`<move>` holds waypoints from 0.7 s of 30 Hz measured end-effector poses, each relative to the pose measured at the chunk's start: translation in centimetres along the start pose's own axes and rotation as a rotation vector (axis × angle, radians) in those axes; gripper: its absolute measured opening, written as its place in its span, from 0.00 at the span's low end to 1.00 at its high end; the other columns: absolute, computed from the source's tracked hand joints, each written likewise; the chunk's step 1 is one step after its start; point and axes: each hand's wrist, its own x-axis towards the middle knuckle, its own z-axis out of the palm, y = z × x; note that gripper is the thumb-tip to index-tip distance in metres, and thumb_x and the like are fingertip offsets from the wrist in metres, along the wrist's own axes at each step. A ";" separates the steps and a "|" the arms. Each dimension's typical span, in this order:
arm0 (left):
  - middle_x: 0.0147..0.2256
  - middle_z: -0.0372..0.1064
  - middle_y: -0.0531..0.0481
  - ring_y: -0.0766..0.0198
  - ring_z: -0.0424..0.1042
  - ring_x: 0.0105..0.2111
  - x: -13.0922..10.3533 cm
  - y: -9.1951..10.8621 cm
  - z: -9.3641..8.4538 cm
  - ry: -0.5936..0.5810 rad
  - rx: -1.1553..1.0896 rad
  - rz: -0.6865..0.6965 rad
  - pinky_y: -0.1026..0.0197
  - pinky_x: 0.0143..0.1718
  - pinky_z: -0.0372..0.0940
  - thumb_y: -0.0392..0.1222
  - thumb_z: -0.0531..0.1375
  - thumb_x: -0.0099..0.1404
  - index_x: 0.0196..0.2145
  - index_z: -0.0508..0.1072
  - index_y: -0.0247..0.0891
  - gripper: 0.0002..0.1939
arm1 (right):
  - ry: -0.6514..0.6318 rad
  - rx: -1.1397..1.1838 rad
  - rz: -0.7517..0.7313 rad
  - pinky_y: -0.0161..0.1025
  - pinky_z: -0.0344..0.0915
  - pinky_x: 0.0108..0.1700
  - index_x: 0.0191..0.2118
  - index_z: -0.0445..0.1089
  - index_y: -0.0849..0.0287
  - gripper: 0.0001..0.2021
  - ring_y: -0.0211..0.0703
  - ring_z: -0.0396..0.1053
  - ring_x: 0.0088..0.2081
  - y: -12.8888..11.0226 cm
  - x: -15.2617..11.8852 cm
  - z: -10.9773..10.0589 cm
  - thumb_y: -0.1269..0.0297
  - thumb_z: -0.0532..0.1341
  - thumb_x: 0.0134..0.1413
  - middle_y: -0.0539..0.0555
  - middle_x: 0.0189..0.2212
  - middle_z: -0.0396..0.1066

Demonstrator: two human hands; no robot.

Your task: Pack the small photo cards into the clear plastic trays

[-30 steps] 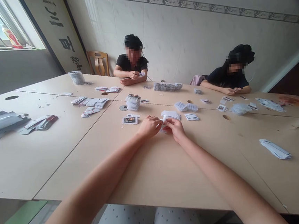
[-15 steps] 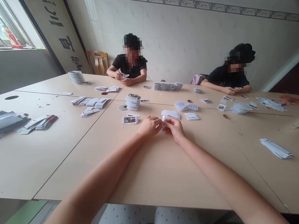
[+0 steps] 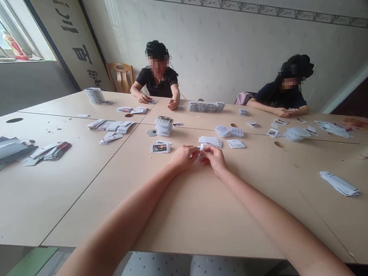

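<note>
My left hand (image 3: 185, 156) and my right hand (image 3: 214, 157) meet above the table, in front of a pile of white cards (image 3: 215, 141). Between their fingertips is a small white piece (image 3: 202, 147), pinched by both hands and partly hidden by the fingers. Left of my left hand lie cards with a dark printed picture (image 3: 160, 148). Behind those rises a stack of clear-wrapped cards (image 3: 164, 126). A small pile of white cards (image 3: 236, 143) lies beyond my right hand, to the right.
Two people sit across the table (image 3: 176, 198), one behind a row of packed cards (image 3: 206, 106), the other at the right. Paper piles (image 3: 1, 149) lie at the left. A bundle of strips (image 3: 340, 183) lies at the right, past a round hole (image 3: 279, 144).
My left hand has shifted slightly, and more of the white piece shows between my hands. The person opposite has lowered a card to the table and moved their hands apart.
</note>
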 end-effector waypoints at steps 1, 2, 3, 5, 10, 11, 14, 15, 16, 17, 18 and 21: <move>0.24 0.70 0.50 0.67 0.63 0.22 0.0 0.0 0.0 -0.002 -0.006 -0.009 0.65 0.29 0.56 0.36 0.51 0.64 0.29 0.74 0.37 0.13 | -0.001 -0.004 -0.002 0.35 0.63 0.23 0.26 0.67 0.57 0.17 0.40 0.71 0.22 0.0 0.0 0.0 0.51 0.70 0.38 0.47 0.25 0.70; 0.24 0.70 0.50 0.67 0.63 0.23 0.0 0.0 0.0 -0.002 -0.008 -0.017 0.65 0.29 0.56 0.35 0.51 0.63 0.28 0.74 0.36 0.13 | -0.003 -0.008 -0.004 0.36 0.63 0.23 0.26 0.68 0.57 0.17 0.41 0.71 0.22 0.0 0.0 0.0 0.51 0.70 0.38 0.47 0.26 0.70; 0.24 0.69 0.50 0.67 0.63 0.23 0.0 0.1 0.0 -0.001 -0.010 -0.021 0.65 0.28 0.55 0.35 0.51 0.63 0.28 0.74 0.36 0.12 | -0.005 -0.012 -0.006 0.36 0.63 0.23 0.26 0.68 0.57 0.17 0.41 0.70 0.22 0.0 0.0 0.0 0.51 0.70 0.38 0.48 0.26 0.70; 0.23 0.68 0.50 0.68 0.62 0.22 0.0 0.1 0.0 0.005 -0.010 -0.019 0.65 0.28 0.55 0.35 0.51 0.62 0.26 0.73 0.36 0.12 | -0.008 -0.021 -0.010 0.36 0.63 0.23 0.27 0.68 0.57 0.17 0.41 0.71 0.22 0.0 -0.1 0.1 0.51 0.70 0.39 0.48 0.27 0.70; 0.21 0.66 0.51 0.68 0.60 0.22 0.0 0.0 0.2 0.026 -0.012 -0.012 0.65 0.27 0.54 0.36 0.52 0.62 0.24 0.71 0.36 0.11 | -0.014 -0.032 -0.021 0.35 0.63 0.23 0.27 0.68 0.57 0.16 0.40 0.70 0.22 0.0 -0.1 0.1 0.51 0.69 0.40 0.48 0.26 0.70; 0.21 0.66 0.51 0.68 0.60 0.22 0.0 0.0 0.2 0.028 -0.011 -0.014 0.66 0.27 0.54 0.36 0.52 0.62 0.24 0.71 0.36 0.11 | -0.018 -0.035 -0.020 0.35 0.63 0.23 0.27 0.68 0.57 0.16 0.40 0.70 0.22 0.0 -0.1 0.1 0.51 0.69 0.40 0.48 0.26 0.70; 0.21 0.66 0.51 0.68 0.60 0.21 0.0 0.0 0.2 0.031 -0.010 -0.012 0.66 0.28 0.54 0.35 0.52 0.61 0.24 0.71 0.36 0.11 | -0.023 -0.037 -0.020 0.35 0.62 0.23 0.27 0.68 0.57 0.15 0.40 0.70 0.22 0.0 0.0 0.1 0.52 0.69 0.41 0.47 0.25 0.70; 0.21 0.66 0.51 0.68 0.60 0.21 0.0 0.0 0.2 0.031 -0.009 -0.011 0.66 0.28 0.55 0.35 0.52 0.61 0.24 0.71 0.36 0.11 | -0.024 -0.036 -0.022 0.35 0.62 0.23 0.27 0.68 0.57 0.15 0.40 0.70 0.22 -0.1 0.0 0.2 0.52 0.69 0.41 0.47 0.25 0.70; 0.22 0.66 0.51 0.68 0.60 0.21 0.0 0.0 0.2 0.030 -0.010 -0.012 0.66 0.29 0.55 0.35 0.52 0.61 0.24 0.71 0.36 0.11 | -0.024 -0.034 -0.023 0.35 0.62 0.23 0.27 0.68 0.57 0.15 0.40 0.70 0.22 -0.1 0.0 0.2 0.53 0.69 0.41 0.47 0.26 0.70; 0.22 0.67 0.51 0.68 0.60 0.21 0.0 0.0 0.2 0.030 -0.012 -0.013 0.66 0.29 0.55 0.35 0.52 0.61 0.24 0.71 0.36 0.11 | -0.022 -0.031 -0.025 0.35 0.62 0.23 0.27 0.68 0.57 0.15 0.40 0.70 0.22 -0.1 0.0 0.2 0.53 0.69 0.41 0.47 0.26 0.70; 0.22 0.67 0.51 0.68 0.60 0.22 0.0 0.0 0.2 0.029 -0.016 -0.016 0.66 0.29 0.55 0.35 0.52 0.61 0.24 0.71 0.36 0.11 | -0.020 -0.029 -0.026 0.35 0.62 0.23 0.27 0.68 0.57 0.15 0.40 0.70 0.22 -0.1 0.0 0.2 0.53 0.69 0.40 0.47 0.26 0.70; 0.22 0.67 0.51 0.68 0.61 0.22 -0.1 0.0 0.1 0.028 -0.018 -0.034 0.66 0.28 0.54 0.36 0.52 0.62 0.25 0.71 0.36 0.11 | -0.021 -0.031 -0.030 0.36 0.63 0.23 0.27 0.68 0.57 0.15 0.40 0.70 0.21 -0.1 0.0 0.2 0.52 0.69 0.40 0.48 0.26 0.71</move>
